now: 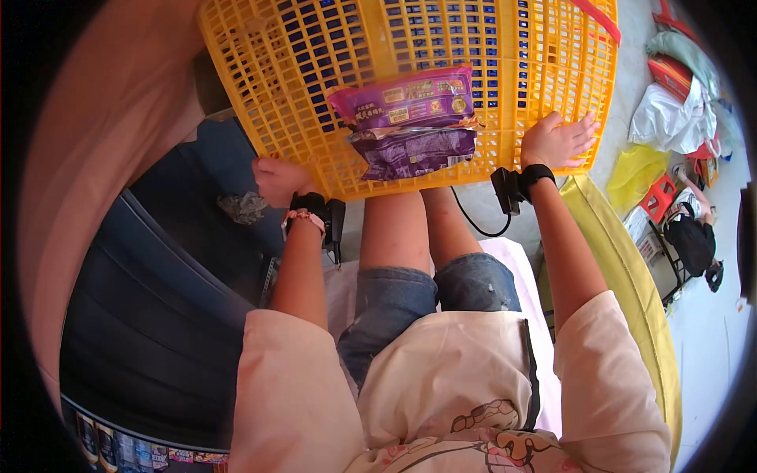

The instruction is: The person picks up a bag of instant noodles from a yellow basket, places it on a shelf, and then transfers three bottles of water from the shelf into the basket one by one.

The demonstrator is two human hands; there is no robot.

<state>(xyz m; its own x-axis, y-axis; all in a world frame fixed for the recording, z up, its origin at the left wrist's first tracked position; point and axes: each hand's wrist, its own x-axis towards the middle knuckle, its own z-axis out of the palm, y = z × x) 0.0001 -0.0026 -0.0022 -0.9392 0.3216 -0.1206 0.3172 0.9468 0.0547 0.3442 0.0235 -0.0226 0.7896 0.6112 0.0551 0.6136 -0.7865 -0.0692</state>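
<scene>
A yellow plastic basket point(505, 126) with a slotted grid spreads across the top of the view, over my knees. In it, near its front edge, lies a purple snack packet point(410, 126) with printed lettering and a crumpled, shiny lower part. My left hand point(282, 181) is closed at the basket's lower left corner, its fingers partly hidden by the rim. My right hand point(558, 143) rests on the lower right side of the basket with fingers stretched out and nothing in them. Both wrists wear black bands with small devices.
Blue slatted plastic point(315, 63) shows beneath the basket. Dark curved panels point(150, 331) stand at left, with packaged goods point(118, 449) below. At right are yellow cloth point(631, 268), a red stool point(659, 197), plastic bags point(670, 114) and another person point(694, 236).
</scene>
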